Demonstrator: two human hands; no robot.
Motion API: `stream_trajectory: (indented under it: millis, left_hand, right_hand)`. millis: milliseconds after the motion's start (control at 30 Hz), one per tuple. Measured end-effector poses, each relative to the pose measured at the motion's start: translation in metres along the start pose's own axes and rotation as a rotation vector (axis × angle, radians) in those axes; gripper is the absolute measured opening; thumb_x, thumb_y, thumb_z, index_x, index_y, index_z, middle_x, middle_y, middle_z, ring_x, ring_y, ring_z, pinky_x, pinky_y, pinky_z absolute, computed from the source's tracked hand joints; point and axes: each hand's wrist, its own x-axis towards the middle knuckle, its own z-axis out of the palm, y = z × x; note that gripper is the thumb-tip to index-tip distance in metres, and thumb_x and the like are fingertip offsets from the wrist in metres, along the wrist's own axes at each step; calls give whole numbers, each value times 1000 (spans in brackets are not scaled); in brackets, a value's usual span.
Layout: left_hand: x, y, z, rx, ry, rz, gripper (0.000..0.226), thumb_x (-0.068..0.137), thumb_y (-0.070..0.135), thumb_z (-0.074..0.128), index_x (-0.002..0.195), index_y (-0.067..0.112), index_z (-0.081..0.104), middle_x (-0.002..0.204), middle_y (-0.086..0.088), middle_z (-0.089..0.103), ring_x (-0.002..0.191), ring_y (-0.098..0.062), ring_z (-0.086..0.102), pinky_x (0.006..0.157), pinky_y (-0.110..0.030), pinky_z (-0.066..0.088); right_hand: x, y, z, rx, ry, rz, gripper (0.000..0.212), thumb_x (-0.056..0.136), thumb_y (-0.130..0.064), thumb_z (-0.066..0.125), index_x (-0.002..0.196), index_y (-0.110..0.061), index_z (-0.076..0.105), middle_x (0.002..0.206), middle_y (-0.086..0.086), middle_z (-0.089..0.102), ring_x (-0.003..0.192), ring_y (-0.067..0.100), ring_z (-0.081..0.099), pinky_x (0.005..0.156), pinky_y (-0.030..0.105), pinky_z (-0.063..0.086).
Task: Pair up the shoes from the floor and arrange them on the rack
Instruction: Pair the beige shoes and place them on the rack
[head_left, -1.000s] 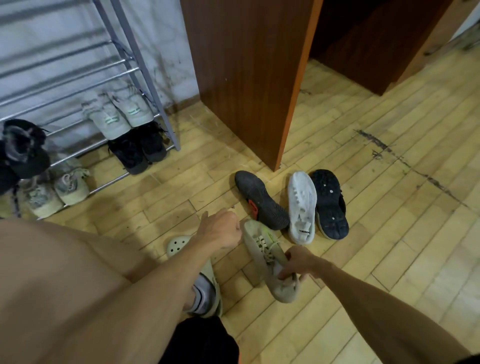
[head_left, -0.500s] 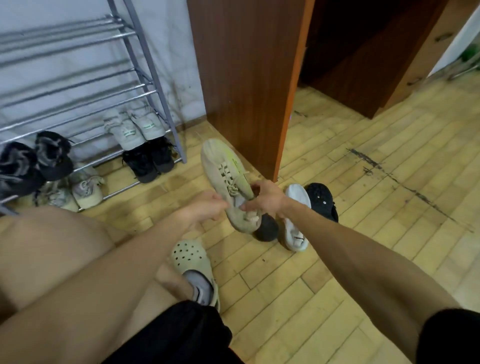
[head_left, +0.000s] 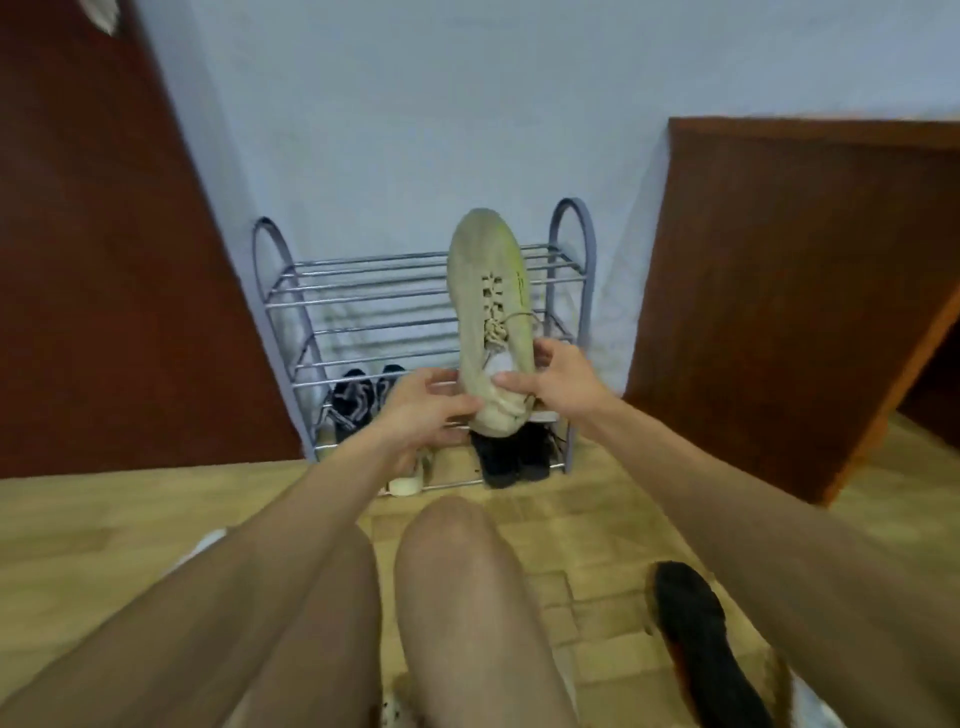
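I hold a beige laced sneaker (head_left: 485, 306) up in front of the metal shoe rack (head_left: 363, 291), toe pointing up. My left hand (head_left: 421, 410) grips its heel from the left, and my right hand (head_left: 556, 382) pinches the collar from the right. On the rack's lower shelves sit a dark patterned pair (head_left: 358, 397) at the left and a black pair (head_left: 511, 457) at the right. A pale shoe (head_left: 405, 480) peeks out under my left wrist. A black shoe with an orange edge (head_left: 696, 639) lies sole up on the floor at lower right.
Brown wooden panels stand at the left (head_left: 104, 260) and right (head_left: 789, 291) of the rack, against a pale wall. My bare knees (head_left: 457, 551) fill the lower middle over a wooden parquet floor (head_left: 78, 525).
The view swung from the floor shoes to face the rack. The beige sneaker went from the floor up to the rack's height, and my left hand joined my right on it.
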Motion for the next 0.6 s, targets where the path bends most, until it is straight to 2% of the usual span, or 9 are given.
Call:
stream_trajectory:
  millis: [67, 133, 233, 300, 367, 500, 600]
  left_hand:
    - [-5, 2, -37, -57, 68, 21, 47, 79, 7, 74, 123, 9, 58, 105, -11, 70, 91, -22, 70, 80, -35, 60]
    - [-13, -3, -73, -80, 116, 31, 43, 78, 6, 74, 119, 10, 60, 98, -10, 71, 90, -21, 70, 75, -30, 60]
    - [-30, -22, -123, -107, 205, 21, 43, 74, 4, 78, 111, 14, 58, 85, -3, 69, 82, -19, 69, 77, -35, 60]
    - [-43, -40, -154, -125, 258, -10, 45, 74, 5, 78, 114, 11, 58, 94, -9, 70, 84, -21, 70, 78, -36, 60]
    - [-54, -61, -186, -147, 295, -54, 50, 76, 8, 78, 121, 5, 57, 105, -15, 70, 88, -23, 70, 78, -35, 60]
    - [-78, -104, -230, -162, 338, -131, 56, 79, 14, 75, 129, 6, 53, 106, -15, 70, 82, -18, 68, 74, -30, 56]
    - [-96, -147, -262, -168, 363, -227, 51, 83, 18, 71, 130, 9, 52, 105, -15, 70, 83, -18, 68, 79, -30, 55]
  right_hand:
    - [16, -10, 35, -29, -64, -10, 42, 75, -20, 82, 112, -22, 63, 104, -2, 71, 98, 17, 69, 85, 37, 58]
    - [28, -16, 70, -46, -161, 9, 52, 74, -26, 82, 122, -28, 61, 107, 0, 73, 98, 19, 70, 87, 44, 58]
    - [35, -27, 123, -68, -329, 43, 59, 78, -18, 80, 130, -30, 55, 109, 5, 73, 96, 25, 72, 81, 48, 60]
    - [38, -33, 164, -87, -400, 79, 61, 77, -11, 80, 131, -25, 54, 112, 7, 72, 99, 28, 70, 81, 51, 59]
    - [40, -36, 206, -131, -447, 105, 56, 77, -9, 80, 126, -18, 56, 113, 8, 70, 100, 30, 69, 80, 51, 59]
    - [39, -25, 277, -216, -506, 191, 43, 76, -13, 81, 115, -6, 65, 107, 11, 72, 95, 28, 71, 77, 46, 61]
    - [31, 1, 332, -241, -533, 273, 64, 70, -15, 85, 127, -6, 58, 115, 11, 70, 97, 28, 70, 74, 48, 61]
